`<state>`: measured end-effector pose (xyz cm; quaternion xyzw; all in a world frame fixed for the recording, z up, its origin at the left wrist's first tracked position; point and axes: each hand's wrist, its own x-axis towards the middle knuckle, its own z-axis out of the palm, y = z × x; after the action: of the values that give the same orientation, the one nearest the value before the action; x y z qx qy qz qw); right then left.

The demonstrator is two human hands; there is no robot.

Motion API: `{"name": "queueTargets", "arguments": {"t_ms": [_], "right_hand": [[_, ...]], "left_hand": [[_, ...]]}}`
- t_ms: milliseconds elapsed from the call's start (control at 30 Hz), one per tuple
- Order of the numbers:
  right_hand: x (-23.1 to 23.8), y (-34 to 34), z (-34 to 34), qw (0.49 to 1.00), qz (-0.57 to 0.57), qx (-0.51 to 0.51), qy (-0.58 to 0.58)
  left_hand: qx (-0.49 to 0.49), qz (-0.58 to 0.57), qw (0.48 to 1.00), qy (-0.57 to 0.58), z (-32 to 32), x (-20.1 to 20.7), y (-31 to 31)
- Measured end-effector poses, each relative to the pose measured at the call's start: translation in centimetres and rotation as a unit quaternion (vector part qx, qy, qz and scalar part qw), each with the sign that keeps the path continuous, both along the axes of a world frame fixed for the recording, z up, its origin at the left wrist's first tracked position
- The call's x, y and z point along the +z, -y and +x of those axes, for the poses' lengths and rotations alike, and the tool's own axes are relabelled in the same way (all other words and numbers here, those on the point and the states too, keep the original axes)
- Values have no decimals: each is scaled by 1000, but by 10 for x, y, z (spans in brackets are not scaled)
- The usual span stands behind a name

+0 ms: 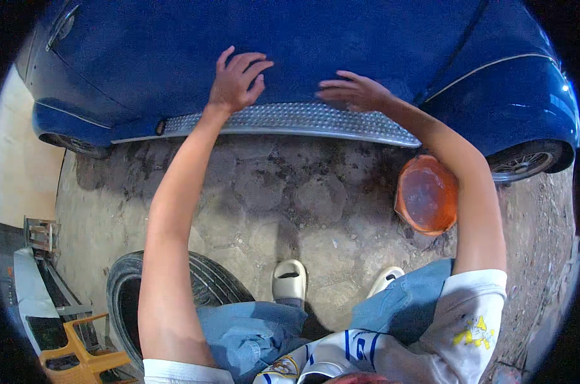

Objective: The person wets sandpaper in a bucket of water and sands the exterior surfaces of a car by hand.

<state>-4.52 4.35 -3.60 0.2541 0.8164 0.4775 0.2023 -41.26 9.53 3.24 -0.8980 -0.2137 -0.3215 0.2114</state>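
Note:
In front of me is the side of a blue car (290, 32), with a silver patterned metal running board (290, 120) along its lower edge. My left hand (238, 80) is raised before the blue body panel, fingers spread and bent, holding nothing. To its right, my right hand (357, 93) points leftward with its fingers stretched out, slightly blurred, and nothing shows in it. Both hands are just above the running board in the picture; whether either one touches the panel I cannot tell. Below my right forearm stands an orange bucket (427, 195), partly covered by that arm.
A loose black tyre (222, 281) lies by my left leg, partly behind my left arm. Farther left are a yellow plastic chair (79, 352) and a pale board (34, 281). The car's spoked wheel (523, 161) is at right. Rough, stained concrete floor (238, 192) lies under my feet.

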Motion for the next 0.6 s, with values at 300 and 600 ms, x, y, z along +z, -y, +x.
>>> {"name": "queueTargets", "arguments": {"t_ms": [300, 600], "right_hand": [[65, -15, -83, 988, 47, 49, -142], [94, -3, -16, 941, 48, 75, -326]], "left_hand": [[27, -46, 999, 3, -28, -37, 7], [60, -31, 998, -8, 84, -91, 17]]}}
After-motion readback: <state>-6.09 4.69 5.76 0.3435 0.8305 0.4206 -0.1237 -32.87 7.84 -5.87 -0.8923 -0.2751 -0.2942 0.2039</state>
